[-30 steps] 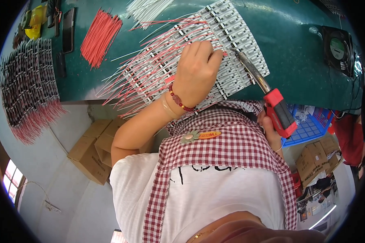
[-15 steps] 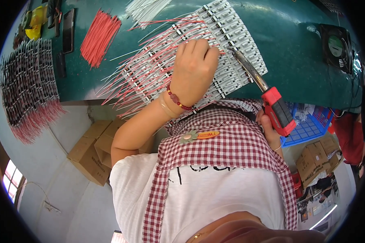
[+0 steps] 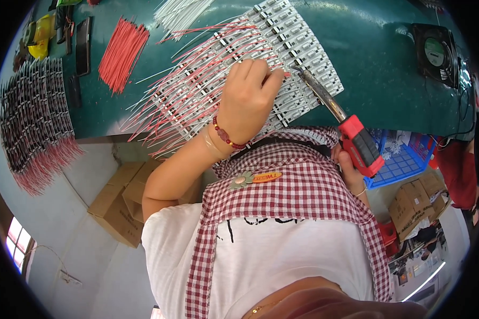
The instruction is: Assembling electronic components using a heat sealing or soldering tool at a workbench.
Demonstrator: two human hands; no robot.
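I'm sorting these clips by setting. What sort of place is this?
Most likely an electronics assembly workshop: the right hand holds what looks like a soldering iron, rows of small grey modules lie on the green bench, and red wires are piled nearby.

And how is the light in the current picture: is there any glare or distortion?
Head view: pale glare marks the green tabletop beside the black fan; the lower-left window looks washed out; fisheye distortion bends the tabletop's front edge; the soldering iron and left hand look fairly sharp.
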